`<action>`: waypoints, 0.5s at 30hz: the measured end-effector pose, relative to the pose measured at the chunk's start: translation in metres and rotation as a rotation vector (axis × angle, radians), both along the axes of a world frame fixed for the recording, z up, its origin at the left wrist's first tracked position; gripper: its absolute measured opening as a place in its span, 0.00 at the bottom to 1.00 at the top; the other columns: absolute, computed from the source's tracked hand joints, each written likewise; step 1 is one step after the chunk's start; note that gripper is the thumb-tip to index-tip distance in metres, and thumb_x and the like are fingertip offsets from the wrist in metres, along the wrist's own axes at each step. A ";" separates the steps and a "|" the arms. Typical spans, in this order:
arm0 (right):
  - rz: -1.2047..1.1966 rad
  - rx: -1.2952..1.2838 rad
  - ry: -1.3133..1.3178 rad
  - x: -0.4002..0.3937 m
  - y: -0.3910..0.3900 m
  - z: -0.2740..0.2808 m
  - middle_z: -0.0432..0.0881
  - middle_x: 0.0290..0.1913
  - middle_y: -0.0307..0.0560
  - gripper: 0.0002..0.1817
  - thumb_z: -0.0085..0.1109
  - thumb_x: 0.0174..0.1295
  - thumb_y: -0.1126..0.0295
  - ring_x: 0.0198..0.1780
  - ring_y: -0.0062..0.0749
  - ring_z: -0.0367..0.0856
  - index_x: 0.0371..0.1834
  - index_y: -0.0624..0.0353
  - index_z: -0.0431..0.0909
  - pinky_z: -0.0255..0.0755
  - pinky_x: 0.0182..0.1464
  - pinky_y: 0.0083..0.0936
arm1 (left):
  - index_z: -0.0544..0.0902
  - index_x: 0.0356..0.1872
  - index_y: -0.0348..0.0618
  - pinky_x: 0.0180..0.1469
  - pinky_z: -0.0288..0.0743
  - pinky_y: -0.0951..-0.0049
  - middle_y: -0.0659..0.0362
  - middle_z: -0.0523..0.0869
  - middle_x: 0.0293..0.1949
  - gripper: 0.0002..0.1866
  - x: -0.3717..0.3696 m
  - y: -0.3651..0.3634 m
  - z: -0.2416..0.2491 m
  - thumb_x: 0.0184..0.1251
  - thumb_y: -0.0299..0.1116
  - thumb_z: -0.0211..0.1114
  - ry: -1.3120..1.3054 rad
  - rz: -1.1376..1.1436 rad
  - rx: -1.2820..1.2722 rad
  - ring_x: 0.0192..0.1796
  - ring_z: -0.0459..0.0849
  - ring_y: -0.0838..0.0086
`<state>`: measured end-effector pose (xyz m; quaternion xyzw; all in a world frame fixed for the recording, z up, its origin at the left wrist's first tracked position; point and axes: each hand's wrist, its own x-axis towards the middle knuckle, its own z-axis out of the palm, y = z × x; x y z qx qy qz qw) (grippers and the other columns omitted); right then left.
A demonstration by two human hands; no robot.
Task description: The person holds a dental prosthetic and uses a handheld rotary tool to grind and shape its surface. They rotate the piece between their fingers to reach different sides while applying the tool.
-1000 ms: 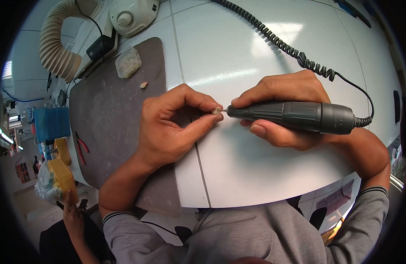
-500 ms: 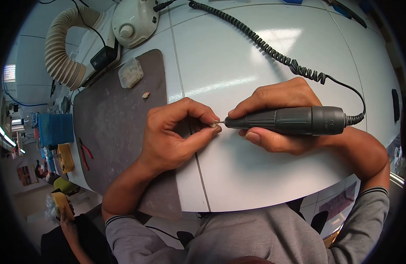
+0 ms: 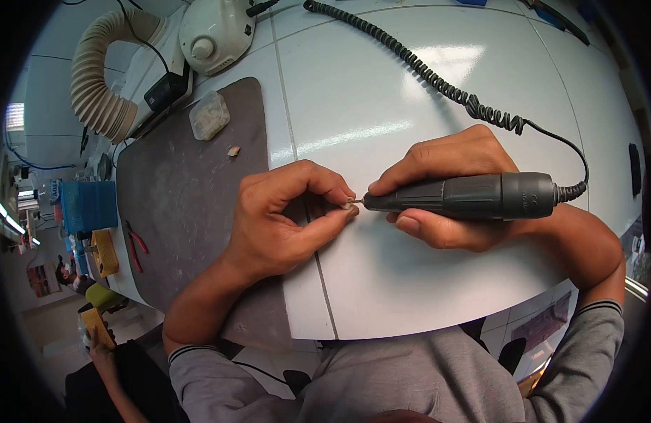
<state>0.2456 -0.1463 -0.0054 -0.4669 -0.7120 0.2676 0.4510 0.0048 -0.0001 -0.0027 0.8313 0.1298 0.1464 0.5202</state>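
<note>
My right hand (image 3: 449,166) is wrapped round a black micromotor handpiece (image 3: 473,196) that lies level and points left. A thin metal bur (image 3: 359,201) sticks out of its nose. The bur's tip meets a small whitish piece (image 3: 349,204), pinched between the thumb and forefinger of my left hand (image 3: 280,215). Most of that piece is hidden by the fingertips, and I cannot tell what kind it is. Both hands are over the white tabletop (image 3: 382,296), the left one partly above the grey mat (image 3: 177,204).
A coiled cable (image 3: 410,63) runs from the handpiece to the back. On the mat are a clear box of whitish pieces (image 3: 210,116), a small beige piece (image 3: 234,151) and red-handled pliers (image 3: 136,247). A white control unit (image 3: 216,35) and a ribbed hose (image 3: 103,70) stand back left. A person's hand (image 3: 102,352) holds a yellow object at lower left.
Both my hands have shifted very slightly to the right and down, with the handpiece and the small piece still held. At lower left, the other person's hand has moved a little.
</note>
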 end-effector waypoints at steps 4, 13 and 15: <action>0.009 -0.006 0.000 0.001 0.000 0.000 0.94 0.37 0.53 0.19 0.70 0.64 0.62 0.34 0.39 0.96 0.50 0.65 0.91 0.91 0.41 0.30 | 0.86 0.39 0.34 0.49 0.86 0.75 0.51 0.93 0.42 0.09 -0.001 0.000 0.002 0.61 0.14 0.76 0.044 0.010 0.021 0.45 0.93 0.73; -0.030 -0.095 0.116 0.007 -0.004 0.001 0.93 0.37 0.55 0.21 0.66 0.66 0.63 0.36 0.36 0.96 0.52 0.71 0.87 0.92 0.42 0.29 | 0.84 0.45 0.33 0.54 0.87 0.73 0.50 0.91 0.47 0.11 -0.002 0.002 -0.004 0.65 0.12 0.74 -0.045 0.004 -0.050 0.49 0.92 0.71; -0.054 -0.228 0.254 0.007 -0.005 0.007 0.93 0.36 0.56 0.22 0.65 0.67 0.62 0.35 0.35 0.96 0.53 0.74 0.85 0.91 0.41 0.28 | 0.83 0.46 0.33 0.56 0.88 0.71 0.49 0.90 0.48 0.11 -0.002 0.004 -0.004 0.67 0.12 0.74 -0.040 0.024 -0.086 0.50 0.92 0.70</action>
